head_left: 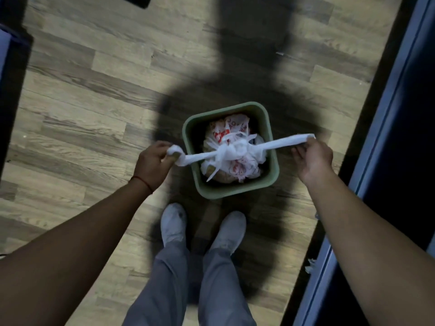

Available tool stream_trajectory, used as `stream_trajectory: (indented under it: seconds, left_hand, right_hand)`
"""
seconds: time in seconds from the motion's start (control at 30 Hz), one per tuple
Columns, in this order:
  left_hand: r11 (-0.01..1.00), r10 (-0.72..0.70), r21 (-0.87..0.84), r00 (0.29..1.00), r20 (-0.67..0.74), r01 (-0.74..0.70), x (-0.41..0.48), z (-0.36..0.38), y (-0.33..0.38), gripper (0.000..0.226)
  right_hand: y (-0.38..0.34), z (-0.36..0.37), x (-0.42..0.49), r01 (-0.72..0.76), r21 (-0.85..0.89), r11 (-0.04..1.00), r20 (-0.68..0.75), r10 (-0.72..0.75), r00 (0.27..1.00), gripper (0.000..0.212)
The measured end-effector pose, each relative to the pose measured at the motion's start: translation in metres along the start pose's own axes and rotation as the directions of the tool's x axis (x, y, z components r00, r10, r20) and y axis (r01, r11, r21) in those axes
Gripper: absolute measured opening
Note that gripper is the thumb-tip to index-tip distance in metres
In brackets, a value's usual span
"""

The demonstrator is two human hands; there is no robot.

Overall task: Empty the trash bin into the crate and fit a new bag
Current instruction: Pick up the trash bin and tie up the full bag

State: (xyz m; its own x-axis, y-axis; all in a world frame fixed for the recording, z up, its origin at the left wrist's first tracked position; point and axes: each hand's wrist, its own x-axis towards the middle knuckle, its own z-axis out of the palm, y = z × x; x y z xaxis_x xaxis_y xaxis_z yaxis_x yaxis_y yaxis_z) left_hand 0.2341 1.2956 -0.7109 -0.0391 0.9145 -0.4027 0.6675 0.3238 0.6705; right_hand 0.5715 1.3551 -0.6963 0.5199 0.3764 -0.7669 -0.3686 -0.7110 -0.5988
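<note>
A square green trash bin [273, 169] stands on the wood floor just ahead of my feet. Inside it sits a full white plastic bag [237, 161] with red print, knotted at its top. Two white bag handles stretch sideways out of the knot over the bin's rim. My left hand [154, 164] is closed on the left handle, left of the bin. My right hand [313, 158] pinches the end of the right handle, right of the bin. Both handles are pulled taut. No crate is in view.
Wood-pattern floor [94, 95] lies all around the bin. A dark blue frame or door edge [388, 149] runs along the right side. Dark furniture [11, 67] borders the left edge. My own shadow falls over the bin. Small white scraps [310, 267] lie at the right.
</note>
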Motion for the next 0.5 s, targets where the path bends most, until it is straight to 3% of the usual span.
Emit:
stream_trajectory:
  seconds: [0.07, 0.13, 0.2, 0.3, 0.37, 0.43, 0.5]
  left_hand:
    - [0.986, -0.036, -0.166, 0.993, -0.115, 0.017, -0.002, -0.012, 0.029, 0.009]
    - [0.98, -0.037, -0.201, 0.986, -0.163, 0.003, -0.006, -0.024, 0.054, 0.022]
    - [0.952, -0.039, -0.305, 0.993, -0.114, 0.002, -0.011, -0.029, 0.074, 0.021]
    - [0.873, -0.055, -0.481, 0.996, 0.067, 0.081, -0.019, -0.023, 0.104, 0.014]
    - [0.868, 0.024, -0.496, 0.994, 0.109, 0.033, -0.026, -0.016, 0.123, 0.014]
    - [0.848, 0.089, -0.529, 0.984, 0.152, 0.005, -0.031, -0.011, 0.14, 0.009]
    - [0.833, 0.13, -0.553, 0.969, 0.208, 0.007, -0.032, -0.008, 0.152, 0.014]
  right_hand:
    - [-0.01, 0.003, -0.019, 0.119, -0.013, 0.993, 0.078, -0.117, 0.99, 0.007]
    - [-0.015, 0.003, -0.037, 0.301, -0.176, 0.937, 0.134, -0.28, 0.951, 0.011]
    - [-0.019, 0.001, -0.058, 0.398, -0.255, 0.881, 0.217, -0.349, 0.912, 0.022]
    - [-0.02, 0.002, -0.086, 0.35, -0.164, 0.922, 0.365, -0.273, 0.89, 0.023]
    - [-0.025, 0.007, -0.106, 0.24, -0.046, 0.97, 0.458, -0.193, 0.868, 0.014]
    - [-0.028, 0.008, -0.12, 0.114, 0.003, 0.993, 0.562, -0.096, 0.822, 0.022]
    - [-0.026, 0.008, -0.126, 0.161, -0.047, 0.986, 0.632, -0.095, 0.769, 0.032]
